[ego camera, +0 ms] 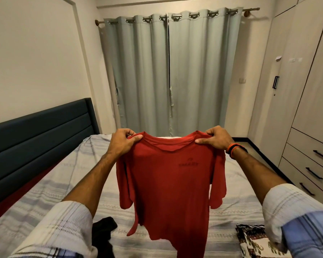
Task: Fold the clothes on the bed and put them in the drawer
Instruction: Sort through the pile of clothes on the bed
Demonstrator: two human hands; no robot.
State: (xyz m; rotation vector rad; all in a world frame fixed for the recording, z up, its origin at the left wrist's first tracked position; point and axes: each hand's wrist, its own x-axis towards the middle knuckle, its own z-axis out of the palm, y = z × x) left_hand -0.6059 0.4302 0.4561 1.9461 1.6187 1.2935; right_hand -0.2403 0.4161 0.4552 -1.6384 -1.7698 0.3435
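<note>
**Red T-shirt held up over bed**

A person is holding a red short-sleeved cotton T-shirt up at arm's length above a bed covered in a pale grey-and-white striped sheet. The left hand is pinching the shirt's left shoulder seam, thumb lying across the front of the fabric and fingers curled behind it; the right hand is pinching the opposite shoulder in the same way, an orange-and-black band sitting on that wrist. The garment is hanging clear of the mattress, collar uppermost, sleeves drooping at either side, a faint dark logo showing on the chest.

On the sheet below, a crumpled black garment is lying near the left forearm, and a folded black-and-white patterned cloth is resting beside the right sleeve. A dark blue padded headboard is running along the left, drawn pale grey eyelet curtains are hanging at the far wall, and a light wood-grain wardrobe with black-handled drawers is standing to the right, its drawers closed.
</note>
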